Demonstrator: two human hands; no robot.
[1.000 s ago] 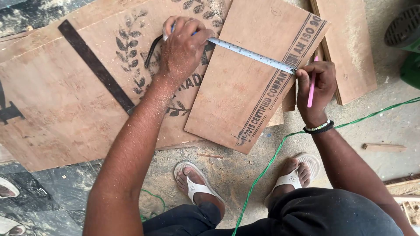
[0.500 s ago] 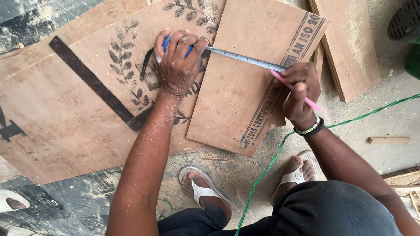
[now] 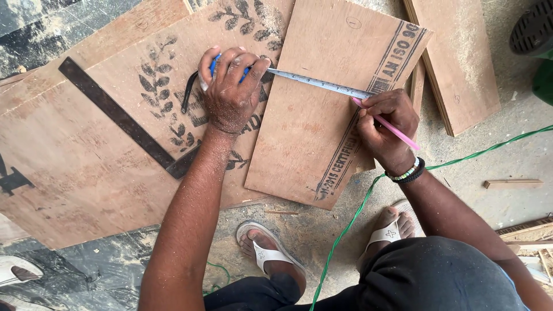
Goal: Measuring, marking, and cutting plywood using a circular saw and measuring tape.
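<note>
My left hand (image 3: 230, 92) presses down on a blue tape measure case at the left edge of a small plywood board (image 3: 322, 132). The steel tape blade (image 3: 317, 83) runs from the case across the board to its right side. My right hand (image 3: 386, 129) grips a pink pencil (image 3: 394, 129), its tip touching the board just beside the tape's far end. The small board lies on top of a larger printed plywood sheet (image 3: 86, 167).
A black flat metal square (image 3: 118, 115) lies on the large sheet, left of my left hand. More plywood pieces (image 3: 461, 63) lie at the upper right. A green cord (image 3: 357, 213) crosses the sawdust-covered floor by my sandalled feet (image 3: 271, 253).
My right hand has moved left, bringing the pencil tip down onto the board at the tape's end. My left hand stays on the tape case.
</note>
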